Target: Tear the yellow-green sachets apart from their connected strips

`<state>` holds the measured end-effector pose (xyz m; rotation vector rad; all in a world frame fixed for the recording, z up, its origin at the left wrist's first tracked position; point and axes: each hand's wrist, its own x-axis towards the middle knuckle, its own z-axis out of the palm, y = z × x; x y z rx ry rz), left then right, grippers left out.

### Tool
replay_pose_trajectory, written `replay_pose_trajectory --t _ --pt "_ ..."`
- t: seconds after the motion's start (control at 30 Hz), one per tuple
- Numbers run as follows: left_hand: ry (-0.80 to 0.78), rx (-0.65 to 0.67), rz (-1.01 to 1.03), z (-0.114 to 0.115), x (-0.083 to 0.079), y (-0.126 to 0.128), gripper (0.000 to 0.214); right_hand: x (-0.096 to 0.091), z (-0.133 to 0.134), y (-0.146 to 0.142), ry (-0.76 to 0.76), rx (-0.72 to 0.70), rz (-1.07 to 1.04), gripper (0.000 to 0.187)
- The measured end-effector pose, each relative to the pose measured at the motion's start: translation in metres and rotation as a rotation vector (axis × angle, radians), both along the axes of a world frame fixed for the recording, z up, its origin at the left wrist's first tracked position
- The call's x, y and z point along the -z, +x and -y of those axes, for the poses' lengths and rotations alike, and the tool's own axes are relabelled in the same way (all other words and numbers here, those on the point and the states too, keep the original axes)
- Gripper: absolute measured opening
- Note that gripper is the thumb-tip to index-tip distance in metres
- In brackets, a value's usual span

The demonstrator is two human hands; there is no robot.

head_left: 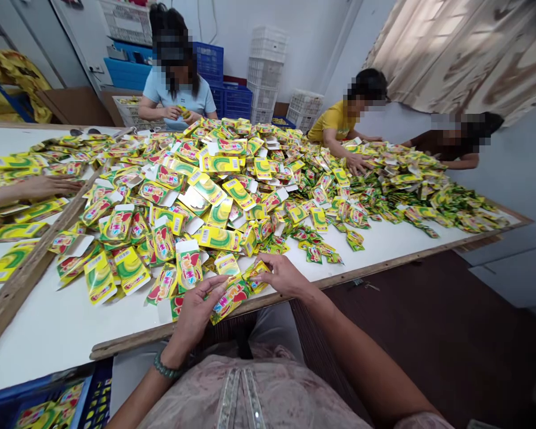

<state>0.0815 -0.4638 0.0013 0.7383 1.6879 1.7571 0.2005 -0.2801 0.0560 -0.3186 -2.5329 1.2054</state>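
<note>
Near the table's front edge, my left hand grips a small yellow and green printed carton, its fingers along the left side. My right hand pinches a small shiny packet at the carton's right end. Whether the packet's tip is inside the carton or only against it, I cannot tell. Just beyond my hands rises a heap of similar cartons, many with white flaps standing open. To the right of my right hand lie several loose small packets.
A wooden strip divides the white table on the left. Another person's hand rests beyond it. Three people sit across the heap. A blue crate with cartons stands at lower left. Stacked crates stand behind.
</note>
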Motion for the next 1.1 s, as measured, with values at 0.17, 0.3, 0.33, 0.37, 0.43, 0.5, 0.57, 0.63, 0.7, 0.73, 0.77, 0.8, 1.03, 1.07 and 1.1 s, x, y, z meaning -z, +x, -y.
replay_pose_trajectory --t 0.17,0.3,0.33,0.37,0.43,0.5,0.57,0.63,0.7,0.73,0.77,0.8,1.03,1.07,1.1 --pt "-0.044 0.029 -0.183 -0.001 -0.014 0.002 0.037 0.001 0.000 -0.008 -0.245 -0.026 -0.051 0.017" --pt "-0.062 0.168 -0.039 -0.007 -0.017 0.004 0.044 -0.002 0.008 -0.015 -0.376 -0.017 -0.133 0.028" --pt "-0.057 0.196 0.031 -0.008 -0.016 0.004 0.044 -0.001 0.009 -0.016 -0.343 0.006 -0.152 0.029" --pt "-0.047 0.209 0.096 -0.008 -0.016 0.004 0.044 0.001 0.010 -0.017 -0.291 0.025 -0.166 0.028" --pt "-0.029 0.219 0.212 -0.007 -0.016 0.004 0.043 0.006 0.011 -0.017 -0.163 0.051 -0.203 0.025" --pt "-0.025 0.259 0.323 -0.005 -0.016 0.002 0.043 0.012 0.011 -0.017 -0.053 0.049 -0.225 0.024" --pt "-0.029 0.328 0.420 -0.002 -0.017 -0.001 0.041 0.015 0.011 -0.015 -0.016 0.022 -0.219 0.022" --pt "-0.035 0.376 0.473 0.000 -0.017 -0.004 0.038 0.016 0.013 -0.014 -0.011 -0.005 -0.206 0.021" --pt "-0.033 0.381 0.483 -0.001 -0.015 -0.005 0.037 0.014 0.017 -0.014 0.043 -0.010 -0.209 0.020" --pt "-0.028 0.373 0.478 -0.001 -0.014 -0.005 0.038 0.013 0.019 -0.014 0.089 -0.003 -0.217 0.020" --pt "-0.017 0.358 0.473 -0.002 -0.013 -0.004 0.040 0.012 0.023 -0.014 0.132 0.014 -0.223 0.019" --pt "-0.005 0.339 0.470 -0.004 -0.012 -0.003 0.042 0.011 0.026 -0.013 0.158 0.035 -0.220 0.018" --pt "0.012 0.203 0.339 -0.009 -0.014 0.006 0.041 0.005 0.032 -0.006 -0.142 0.151 -0.203 0.017" --pt "0.016 0.180 0.297 -0.010 -0.015 0.007 0.041 0.005 0.031 -0.006 -0.123 0.164 -0.185 0.014" --pt "0.018 0.161 0.261 -0.011 -0.015 0.007 0.041 0.005 0.031 -0.005 -0.097 0.161 -0.155 0.011"
